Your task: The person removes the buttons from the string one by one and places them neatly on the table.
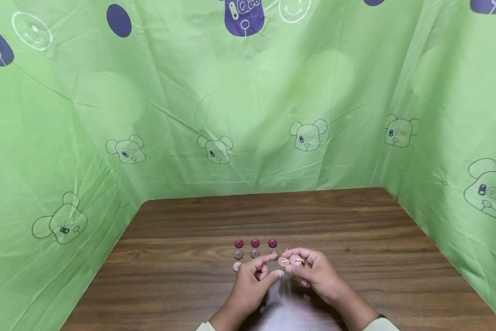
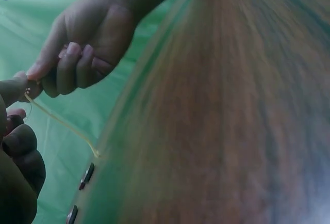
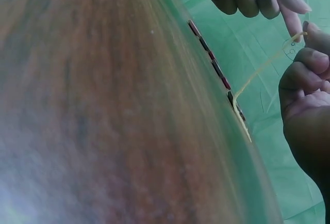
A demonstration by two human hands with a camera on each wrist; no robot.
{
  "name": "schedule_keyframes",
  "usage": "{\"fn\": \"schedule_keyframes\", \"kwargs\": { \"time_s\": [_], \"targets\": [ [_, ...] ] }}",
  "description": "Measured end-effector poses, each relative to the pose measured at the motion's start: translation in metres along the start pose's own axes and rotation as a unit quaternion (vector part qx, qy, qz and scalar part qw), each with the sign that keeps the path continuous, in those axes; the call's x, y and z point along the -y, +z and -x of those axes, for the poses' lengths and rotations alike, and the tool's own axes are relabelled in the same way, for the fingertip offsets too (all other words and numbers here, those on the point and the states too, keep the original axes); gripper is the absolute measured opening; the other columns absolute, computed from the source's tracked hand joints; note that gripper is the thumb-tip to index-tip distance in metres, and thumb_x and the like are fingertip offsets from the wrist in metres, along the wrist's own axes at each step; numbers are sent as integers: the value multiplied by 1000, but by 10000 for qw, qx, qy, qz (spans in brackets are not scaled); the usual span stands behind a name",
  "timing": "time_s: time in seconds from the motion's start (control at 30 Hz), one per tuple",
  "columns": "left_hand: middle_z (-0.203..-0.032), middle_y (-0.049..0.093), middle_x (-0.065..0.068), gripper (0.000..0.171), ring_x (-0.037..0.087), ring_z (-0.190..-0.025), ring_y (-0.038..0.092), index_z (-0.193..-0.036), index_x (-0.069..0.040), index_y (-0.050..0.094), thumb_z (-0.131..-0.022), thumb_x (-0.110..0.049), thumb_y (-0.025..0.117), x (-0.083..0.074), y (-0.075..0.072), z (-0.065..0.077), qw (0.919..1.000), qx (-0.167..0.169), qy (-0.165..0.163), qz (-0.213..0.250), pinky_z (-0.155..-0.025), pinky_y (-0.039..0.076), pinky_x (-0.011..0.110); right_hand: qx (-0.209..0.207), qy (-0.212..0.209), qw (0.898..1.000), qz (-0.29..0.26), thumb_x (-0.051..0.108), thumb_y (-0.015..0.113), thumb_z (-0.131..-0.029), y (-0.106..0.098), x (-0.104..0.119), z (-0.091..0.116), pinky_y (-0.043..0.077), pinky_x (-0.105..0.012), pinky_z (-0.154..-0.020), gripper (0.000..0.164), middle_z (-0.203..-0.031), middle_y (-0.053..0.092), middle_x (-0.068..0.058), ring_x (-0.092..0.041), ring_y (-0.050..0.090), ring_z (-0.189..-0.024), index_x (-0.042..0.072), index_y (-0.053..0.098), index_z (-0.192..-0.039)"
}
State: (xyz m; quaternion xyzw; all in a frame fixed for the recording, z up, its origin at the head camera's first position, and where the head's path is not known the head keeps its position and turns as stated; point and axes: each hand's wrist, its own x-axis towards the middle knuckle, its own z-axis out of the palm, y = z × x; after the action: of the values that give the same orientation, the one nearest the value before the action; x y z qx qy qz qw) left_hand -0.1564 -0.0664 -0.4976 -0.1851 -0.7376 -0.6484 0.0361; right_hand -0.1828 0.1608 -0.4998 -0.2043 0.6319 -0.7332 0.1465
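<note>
Two pale pink buttons (image 1: 283,261) strung on a yellow cord (image 3: 258,72) are at my right hand (image 1: 316,276), whose thumb and index finger pinch them. The cord's loose end trails down toward the table in both wrist views. My left hand (image 1: 252,285) is just left of the buttons, thumb and index finger extended and apart, their tips close to the nearer button. Its other fingers are bent. Behind the left hand, another pale pink button (image 1: 237,266) lies on the table, and the rightmost brown button (image 1: 275,254) is partly covered by the left index fingertip.
Three dark red buttons (image 1: 254,243) form a row on the wooden table (image 1: 181,285). In front of them lie more brown buttons (image 1: 254,253). A green printed cloth (image 1: 248,101) hangs around the table's back and sides.
</note>
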Motion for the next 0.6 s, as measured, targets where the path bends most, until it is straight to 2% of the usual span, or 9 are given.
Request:
{"fn": "schedule_keyframes", "kwargs": {
  "time_s": [0.13,0.4,0.6],
  "targets": [
    [-64,36,14,41,-7,-58,33,-131,7,74,-94,-8,84,3,0,2,9996,-98,252,-65,-53,32,10,15,-59,9998,194,1,73,-99,3,0,0,43,-12,-54,41,-94,75,11,4,51,-60,-20,58,-132],
    [-60,37,16,31,-8,-57,34,-123,5,78,-95,-7,83,8,-1,4,9992,-21,397,-96,-54,32,11,190,-283,9990,286,-3,73,-98,4,-3,0,44,-12,-54,38,-98,76,10,5,54,-62,-22,59,-127],
    [-60,37,16,25,-8,-57,35,-120,3,80,-96,-5,81,12,-1,5,9980,40,624,-40,-52,33,11,239,-424,9983,313,-4,73,-97,2,-5,-1,44,-11,-54,36,-102,76,10,5,55,-63,-22,60,-125]
  ]
}}
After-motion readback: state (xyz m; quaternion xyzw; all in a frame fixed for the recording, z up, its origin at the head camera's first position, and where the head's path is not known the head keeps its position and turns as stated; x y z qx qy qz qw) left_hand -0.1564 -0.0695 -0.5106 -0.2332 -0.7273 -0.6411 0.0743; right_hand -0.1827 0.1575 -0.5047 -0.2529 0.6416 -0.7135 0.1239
